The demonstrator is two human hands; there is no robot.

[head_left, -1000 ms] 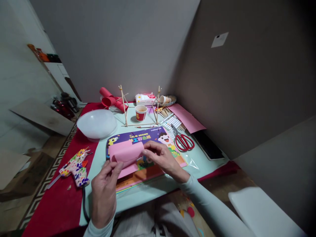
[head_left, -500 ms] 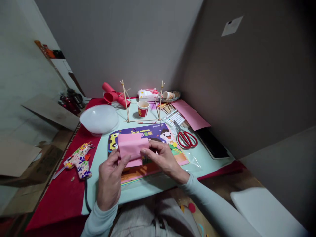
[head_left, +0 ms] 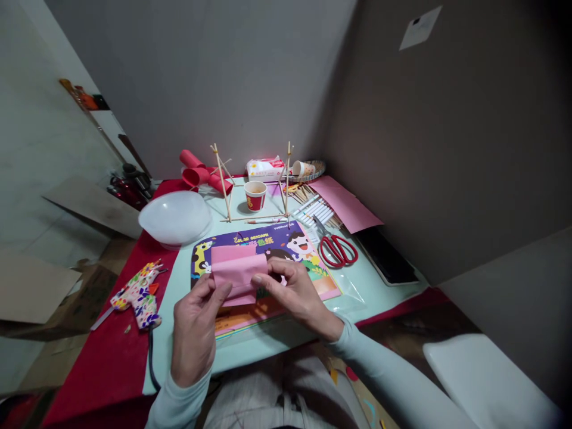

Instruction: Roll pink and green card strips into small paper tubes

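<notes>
A folded piece of pink paper [head_left: 239, 274] is held between my two hands, above the colour origami pad [head_left: 288, 229]. My left hand [head_left: 195, 330] pinches its lower left side, thumb on the near face. At the right edge, my right hand [head_left: 299, 292] grips the paper between thumb and fingers. One pink layer lies across another, with the back one showing above and below. Red-handled scissors [head_left: 336, 250] rest to the right of the pad. Behind the pad stands a frame of thin wooden sticks [head_left: 287, 185], with a red and white paper cup [head_left: 255, 196] inside it.
A patterned glue gun [head_left: 138, 295] lies at the left on red cloth, near a translucent white bowl [head_left: 175, 217]. Red paper rolls [head_left: 196, 173] sit at the back. White markers [head_left: 315, 210], pink sheets [head_left: 348, 205] and a dark tablet-like object [head_left: 386, 262] line the right side.
The camera view has shifted slightly. Both hands keep hold of the pink paper, and its front layer looks a little more tilted.
</notes>
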